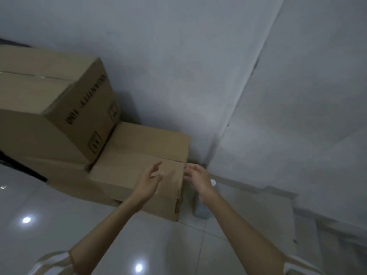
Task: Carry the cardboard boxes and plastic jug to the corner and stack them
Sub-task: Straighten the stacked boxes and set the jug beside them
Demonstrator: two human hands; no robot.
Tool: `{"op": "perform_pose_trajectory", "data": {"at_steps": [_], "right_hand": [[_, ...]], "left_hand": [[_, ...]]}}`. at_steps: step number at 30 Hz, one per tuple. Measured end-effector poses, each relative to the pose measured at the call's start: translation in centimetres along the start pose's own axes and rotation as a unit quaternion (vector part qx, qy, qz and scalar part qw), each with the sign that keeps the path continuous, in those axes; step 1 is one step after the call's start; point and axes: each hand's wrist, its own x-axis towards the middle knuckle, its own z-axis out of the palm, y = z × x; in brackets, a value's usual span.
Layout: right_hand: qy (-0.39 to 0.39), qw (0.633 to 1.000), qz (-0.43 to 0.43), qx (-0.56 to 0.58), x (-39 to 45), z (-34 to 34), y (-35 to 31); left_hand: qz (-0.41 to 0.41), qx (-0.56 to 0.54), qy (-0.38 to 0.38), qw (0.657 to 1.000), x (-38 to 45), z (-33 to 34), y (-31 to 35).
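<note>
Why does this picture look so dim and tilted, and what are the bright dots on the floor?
Head view: dim, greyish light; the wide lens tilts and bends the walls; the boxes' print and both hands, left hand and right hand, are softly blurred; the dots are lamp glare on the glossy floor.

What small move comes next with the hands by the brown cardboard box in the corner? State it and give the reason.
Probably draw both hands back and go for the next item. The left hand and right hand are open and hold nothing, hovering at the near right edge of the lower brown cardboard box, which already sits flat by the wall corner, below the larger printed cardboard box.
</note>
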Motion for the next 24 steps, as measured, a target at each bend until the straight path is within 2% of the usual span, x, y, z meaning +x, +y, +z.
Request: {"op": "perform_pose_trajectory", "data": {"at_steps": [5,9,14,19,24], "right_hand": [[-0.028,0.999,-0.038,-0.025,-2.8,10.4,-2.6],[-0.013,0.998,-0.052,-0.035,-4.7,20.4,-3.5],[-0.008,0.996,-0.052,-0.065,-7.3,31.7,-3.3],[0.009,0.997,-0.026,-0.074,-8.8,36.7,-4.1],[0.038,0.995,-0.029,-0.091,-7.4,38.4,-4.8]], "left_hand": [[0.003,0.016,0.034,0.999,-2.0,-11.3,-3.2],[0.012,0.037,0.065,0.997,-2.2,-22.9,-7.1],[-0.015,0.059,0.079,0.995,-1.7,-35.2,-10.7],[-0.052,0.073,0.059,0.994,0.7,-42.9,-12.4],[-0.071,0.096,0.041,0.992,4.6,-46.5,-13.9]]}}
